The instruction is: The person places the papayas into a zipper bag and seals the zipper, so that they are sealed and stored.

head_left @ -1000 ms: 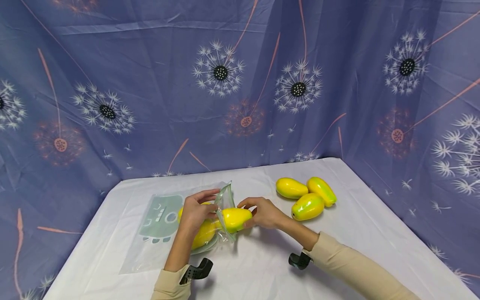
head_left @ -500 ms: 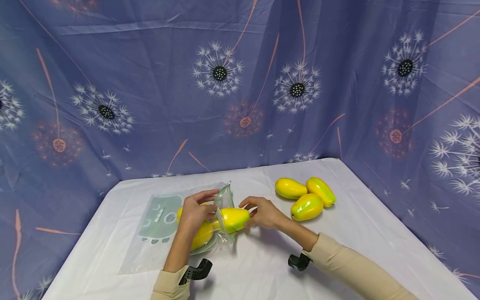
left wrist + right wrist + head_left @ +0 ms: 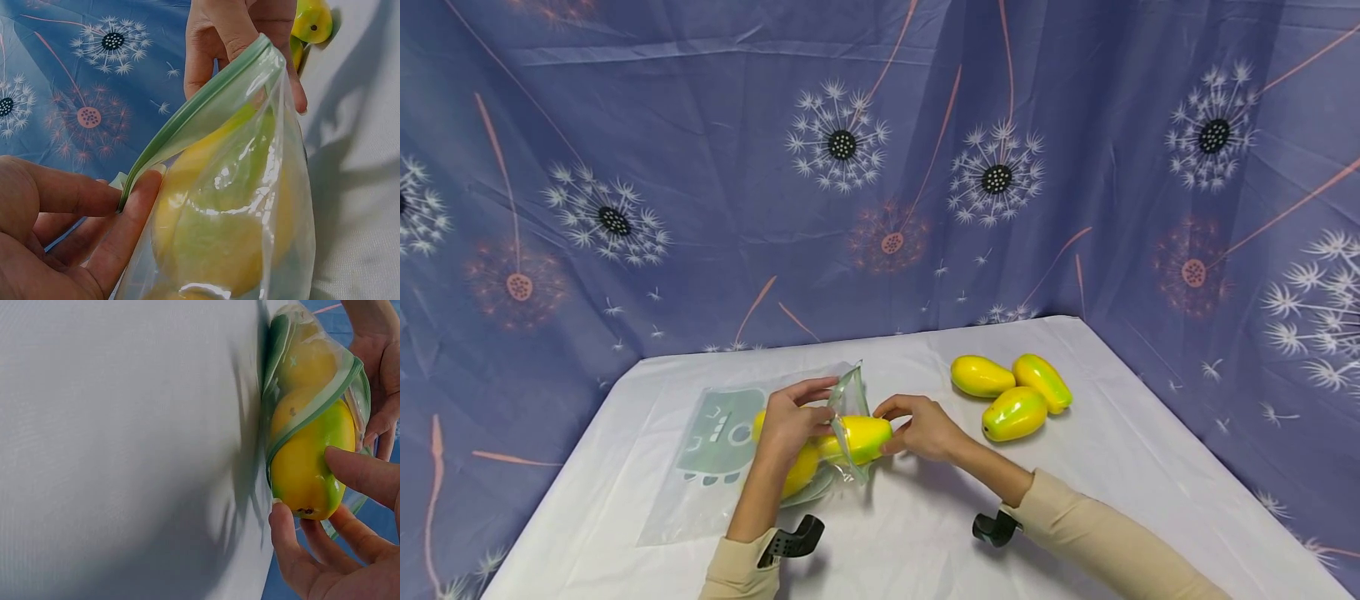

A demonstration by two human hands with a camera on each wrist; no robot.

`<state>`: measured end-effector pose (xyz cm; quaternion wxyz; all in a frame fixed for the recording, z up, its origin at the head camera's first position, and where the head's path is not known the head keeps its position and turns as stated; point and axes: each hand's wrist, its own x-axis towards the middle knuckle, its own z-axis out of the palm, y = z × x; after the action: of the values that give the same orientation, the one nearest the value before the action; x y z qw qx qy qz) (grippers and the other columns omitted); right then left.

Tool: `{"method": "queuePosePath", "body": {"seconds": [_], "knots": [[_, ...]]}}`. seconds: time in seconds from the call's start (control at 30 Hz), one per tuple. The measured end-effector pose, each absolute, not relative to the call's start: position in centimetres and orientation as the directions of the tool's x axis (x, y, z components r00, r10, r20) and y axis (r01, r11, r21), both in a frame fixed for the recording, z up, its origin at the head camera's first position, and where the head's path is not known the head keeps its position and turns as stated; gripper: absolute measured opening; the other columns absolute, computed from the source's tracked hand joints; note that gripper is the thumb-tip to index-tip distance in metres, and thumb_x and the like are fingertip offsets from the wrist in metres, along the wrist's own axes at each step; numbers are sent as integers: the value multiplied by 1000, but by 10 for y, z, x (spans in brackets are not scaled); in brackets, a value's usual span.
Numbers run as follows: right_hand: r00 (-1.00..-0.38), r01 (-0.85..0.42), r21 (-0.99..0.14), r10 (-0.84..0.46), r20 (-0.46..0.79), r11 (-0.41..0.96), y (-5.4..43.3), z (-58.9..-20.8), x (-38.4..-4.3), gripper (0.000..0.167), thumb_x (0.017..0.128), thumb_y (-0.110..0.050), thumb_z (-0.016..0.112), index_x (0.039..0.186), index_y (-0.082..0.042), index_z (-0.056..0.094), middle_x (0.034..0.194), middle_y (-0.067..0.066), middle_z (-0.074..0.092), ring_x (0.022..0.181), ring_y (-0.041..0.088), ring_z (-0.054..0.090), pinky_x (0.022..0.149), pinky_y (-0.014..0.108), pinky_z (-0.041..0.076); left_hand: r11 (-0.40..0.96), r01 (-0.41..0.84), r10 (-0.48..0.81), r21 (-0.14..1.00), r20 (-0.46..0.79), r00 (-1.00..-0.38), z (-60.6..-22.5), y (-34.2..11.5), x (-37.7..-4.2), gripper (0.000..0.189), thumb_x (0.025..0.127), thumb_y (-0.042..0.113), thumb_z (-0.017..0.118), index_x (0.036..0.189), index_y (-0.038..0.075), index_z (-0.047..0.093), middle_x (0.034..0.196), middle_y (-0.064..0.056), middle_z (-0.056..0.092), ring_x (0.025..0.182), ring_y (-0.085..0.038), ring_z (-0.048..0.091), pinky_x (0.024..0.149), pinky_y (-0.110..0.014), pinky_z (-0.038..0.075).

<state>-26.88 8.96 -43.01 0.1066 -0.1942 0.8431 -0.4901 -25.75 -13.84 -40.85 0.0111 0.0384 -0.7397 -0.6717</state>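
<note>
Dandelion-print curtains (image 3: pixel 722 192) back our white-covered table (image 3: pixel 925 525), where three loose fruits (image 3: pixel 1015 414) lie near the far right corner and, toward the left edge, our left hand (image 3: pixel 792 423) pinches a clear bag (image 3: pixel 850 393), partly hiding bagged fruits (image 3: pixel 801 471), while our right hand (image 3: pixel 927 427) grips a yellow-green fruit (image 3: pixel 867 435) at its opening.

Blue dandelion-print curtain (image 3: pixel 910 183) behind white-covered table (image 3: pixel 917 533).
</note>
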Motion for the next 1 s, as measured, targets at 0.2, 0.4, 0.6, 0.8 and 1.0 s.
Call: {"method": "queuePosePath", "body": {"seconds": [0.2, 0.4, 0.6, 0.8, 1.0], "knots": [[-885, -252, -871, -465, 31, 421, 87, -430, -268, 44, 75, -7, 86, 117, -12, 73, 117, 10, 72, 88, 21, 72, 83, 33, 60, 89, -34, -65, 995, -29, -997, -408, -138, -258, 45, 83, -11, 69, 122, 10, 75, 119, -18, 69, 82, -22, 70, 64, -34, 63], [-865, -254, -888, -500, 31, 383, 84, -430, -266, 42, 78, -7, 82, 119, -10, 74, 112, 12, 73, 93, 26, 72, 82, 31, 59, 87, -35, -64, 996, -29, -998, -409, -137, -258, 44, 83, -11, 68, 122, 10, 75, 119, -19, 68, 85, -25, 71, 66, -36, 64], [-871, -246, -886, -491, 24, 392, 81, -432, -265, 40, 80, -7, 81, 118, -13, 75, 109, 9, 74, 99, 27, 70, 79, 31, 58, 109, -41, -69, 993, -33, -997, -408, -137, -255, 43, 85, -8, 69, 124, 10, 74, 122, -19, 68, 92, -27, 71, 70, -38, 64], [-875, -227, -890, -483, 9, 395, 78, -432, -263, 39, 79, -8, 82, 116, -13, 74, 109, 8, 74, 98, 24, 70, 79, 31, 58, 111, -48, -63, 993, -41, -997, -406, -137, -254, 44, 85, -6, 69, 126, 10, 73, 124, -19, 68, 95, -28, 71, 70, -37, 64], [-882, -222, -890, -471, 10, 397, 77, -430, -262, 36, 78, -10, 82, 113, -12, 73, 110, 8, 74, 100, 25, 71, 82, 32, 58, 104, -62, -67, 993, -56, -996, -405, -137, -255, 44, 85, -5, 71, 125, 13, 74, 124, -17, 68, 93, -26, 70, 70, -36, 64]]}}
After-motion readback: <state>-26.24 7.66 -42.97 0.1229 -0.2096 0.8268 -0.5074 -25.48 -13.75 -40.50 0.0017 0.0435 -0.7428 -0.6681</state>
